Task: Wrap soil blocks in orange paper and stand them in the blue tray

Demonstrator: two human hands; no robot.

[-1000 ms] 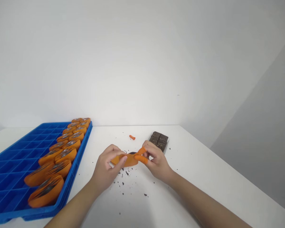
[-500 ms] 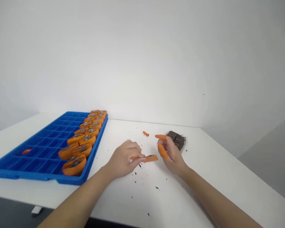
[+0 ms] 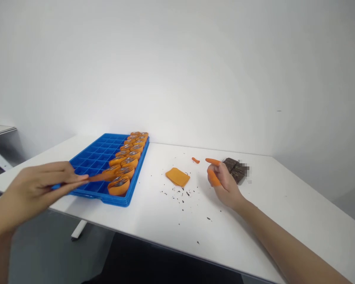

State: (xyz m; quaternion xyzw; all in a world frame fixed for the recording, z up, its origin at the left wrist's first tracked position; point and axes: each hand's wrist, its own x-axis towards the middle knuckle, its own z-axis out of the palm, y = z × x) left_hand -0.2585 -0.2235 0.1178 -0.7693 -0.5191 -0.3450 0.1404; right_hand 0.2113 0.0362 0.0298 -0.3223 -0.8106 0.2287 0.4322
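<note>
My left hand (image 3: 44,185) is at the left, over the near edge of the blue compartment tray (image 3: 128,199). Its thumb and fingers pinch a thin orange sheet (image 3: 97,178), seen nearly edge-on and reaching toward the filled side. Curled orange wraps (image 3: 118,186) with something dark and silvery inside fill the tray's right columns. Over the table's right half, my right hand (image 3: 226,185) wears orange finger cots on thumb and index finger. Those two are apart with nothing between them. Just behind it lies a dark brown, rough-textured block (image 3: 235,169), partly blurred out.
A small stack of orange sheets (image 3: 177,177) lies mid-table, with dark crumbs (image 3: 187,193) scattered around it. Farther back is a loose orange finger cot (image 3: 195,160). The white table (image 3: 162,221) meets a wall behind. Another white table (image 3: 0,129) shows at far left.
My left hand has moved left from mid-table to the tray, carrying the orange sheet. The stack it covered now shows. The view has turned left; my right hand keeps much the same pose.
</note>
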